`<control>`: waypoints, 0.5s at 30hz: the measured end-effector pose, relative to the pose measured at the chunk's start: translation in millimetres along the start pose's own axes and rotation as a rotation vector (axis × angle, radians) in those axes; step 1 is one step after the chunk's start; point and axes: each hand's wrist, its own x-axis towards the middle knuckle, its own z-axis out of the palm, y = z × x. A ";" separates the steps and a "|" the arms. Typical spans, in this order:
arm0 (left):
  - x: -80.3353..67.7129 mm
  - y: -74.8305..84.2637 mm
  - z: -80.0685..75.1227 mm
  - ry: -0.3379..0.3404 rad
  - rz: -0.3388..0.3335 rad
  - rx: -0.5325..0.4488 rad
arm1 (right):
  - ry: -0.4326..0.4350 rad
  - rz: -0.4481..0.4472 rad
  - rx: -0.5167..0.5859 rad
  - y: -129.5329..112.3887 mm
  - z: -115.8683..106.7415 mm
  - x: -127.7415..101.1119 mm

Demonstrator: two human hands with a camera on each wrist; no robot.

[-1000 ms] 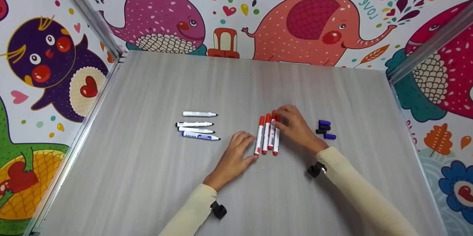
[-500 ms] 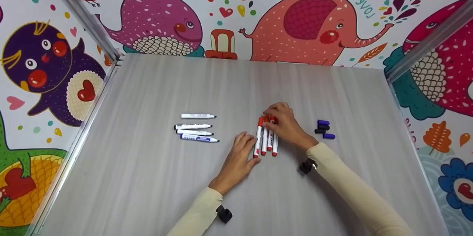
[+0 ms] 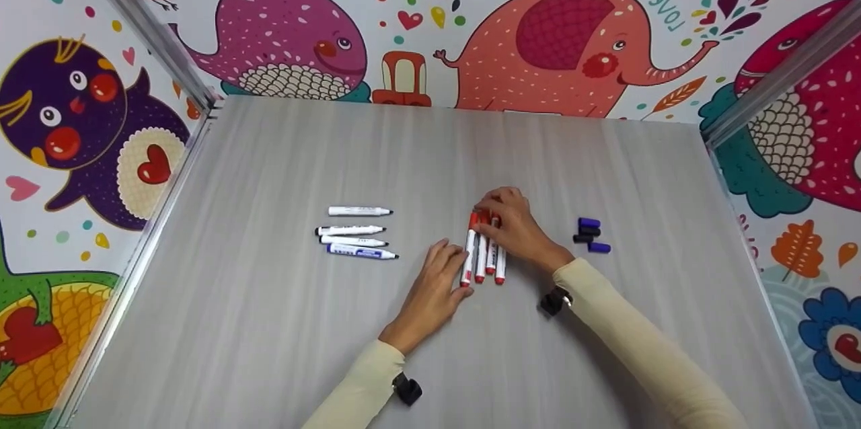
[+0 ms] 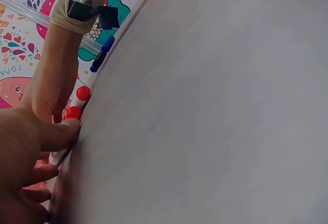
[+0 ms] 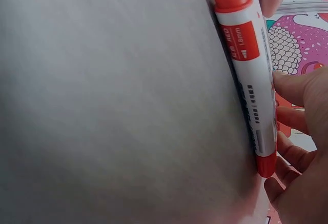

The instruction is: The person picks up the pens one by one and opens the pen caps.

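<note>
Several red-capped whiteboard markers lie side by side at the middle of the table, the leftmost red marker [image 3: 469, 251] at one end of the row. My left hand [image 3: 430, 291] rests beside this marker, fingertips at its side and thumb at its near end. From the right, my right hand [image 3: 518, 224] reaches over the red caps, thumb and fingertips bent at the far ends and hiding some caps. I cannot tell whether it pinches one. In the right wrist view, a red marker [image 5: 251, 90] lies along the palm side, its label showing.
On the left lie several uncapped markers, one of them a blue-labelled marker [image 3: 363, 252]. Several loose blue and black caps, including a blue cap [image 3: 599, 247], are to the right. Patterned panels [image 3: 417, 25] border the grey table [image 3: 377, 153].
My right hand has moved left across the red caps, covering more of them. My left hand keeps its place against the leftmost red marker, and the view has shifted slightly.
</note>
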 end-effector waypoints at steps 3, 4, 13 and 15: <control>0.2 -0.1 -0.2 -0.001 0.003 0.004 | -0.008 0.013 0.005 -1.0 1.2 0.3; 0.4 -0.5 -0.1 -0.001 0.003 0.005 | -0.007 0.011 0.006 -1.4 1.6 0.4; 2.6 -0.3 -7.5 -0.023 -0.037 -0.089 | 0.003 0.020 0.050 -10.1 -4.5 2.8; 4.1 2.2 -11.6 -0.042 -0.049 -0.113 | -0.005 0.026 0.064 -13.1 -8.1 3.3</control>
